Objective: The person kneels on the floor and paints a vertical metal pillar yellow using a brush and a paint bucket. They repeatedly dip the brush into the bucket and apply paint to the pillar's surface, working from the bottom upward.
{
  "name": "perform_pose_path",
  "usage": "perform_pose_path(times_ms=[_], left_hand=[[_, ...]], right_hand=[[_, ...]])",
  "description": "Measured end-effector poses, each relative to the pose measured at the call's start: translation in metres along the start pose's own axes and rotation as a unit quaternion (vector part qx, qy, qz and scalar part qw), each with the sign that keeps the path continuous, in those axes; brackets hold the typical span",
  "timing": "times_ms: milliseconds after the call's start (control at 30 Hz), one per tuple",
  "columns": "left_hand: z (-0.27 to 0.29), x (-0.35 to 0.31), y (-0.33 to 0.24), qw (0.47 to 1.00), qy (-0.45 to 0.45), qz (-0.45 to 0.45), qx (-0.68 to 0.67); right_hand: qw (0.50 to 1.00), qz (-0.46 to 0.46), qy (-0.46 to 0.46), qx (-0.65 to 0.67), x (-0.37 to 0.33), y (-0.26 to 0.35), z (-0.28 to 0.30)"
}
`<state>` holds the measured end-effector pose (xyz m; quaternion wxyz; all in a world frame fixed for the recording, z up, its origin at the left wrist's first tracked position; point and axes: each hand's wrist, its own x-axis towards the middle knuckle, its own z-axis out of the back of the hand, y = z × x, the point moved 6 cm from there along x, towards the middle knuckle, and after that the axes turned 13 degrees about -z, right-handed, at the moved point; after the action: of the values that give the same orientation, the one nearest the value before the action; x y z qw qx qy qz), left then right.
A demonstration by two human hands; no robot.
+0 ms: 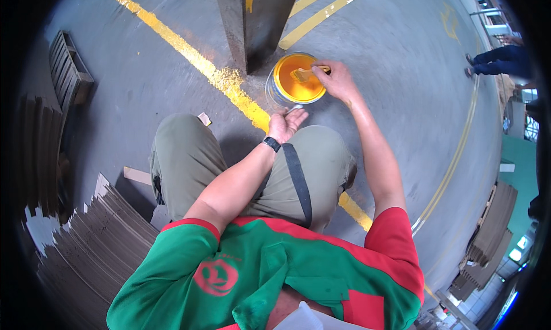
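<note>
A round paint bucket (277, 96) stands on the floor in front of my knees, its inside coated with yellow-orange paint. My right hand (337, 80) is closed on the handle of a paintbrush (303, 74) at the bucket's right rim. The yellow-coated brush lies over the opening; whether its bristles touch the paint I cannot tell. My left hand (287, 124) is palm up at the near side of the bucket, fingers partly curled around the pale grip of its wire handle (295, 108). A dark watch (271, 143) is on my left wrist.
A steel column (255, 26) rises just beyond the bucket. A rough yellow line (183, 51) runs across the floor to my knees. Stacked brown sheets (106, 249) and a wooden pallet (69, 69) are at left. A person in dark trousers (498, 60) stands far right.
</note>
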<state>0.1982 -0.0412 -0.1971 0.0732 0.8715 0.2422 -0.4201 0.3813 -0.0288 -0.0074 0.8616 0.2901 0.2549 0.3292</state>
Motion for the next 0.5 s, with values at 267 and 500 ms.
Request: perform_pose_path(times_ms=[267,500], left_hand=[[0.006,-0.011,0.046,0.952,0.129,0.238,0.145],[0.021,0.011,-0.075,0.774,-0.061,-0.185,0.602]], right_hand=[[0.999,-0.039,0.004,0.017,-0.001,-0.018,0.005],[0.999,0.002,-0.021,-0.029,-0.001,-0.03,-0.007]])
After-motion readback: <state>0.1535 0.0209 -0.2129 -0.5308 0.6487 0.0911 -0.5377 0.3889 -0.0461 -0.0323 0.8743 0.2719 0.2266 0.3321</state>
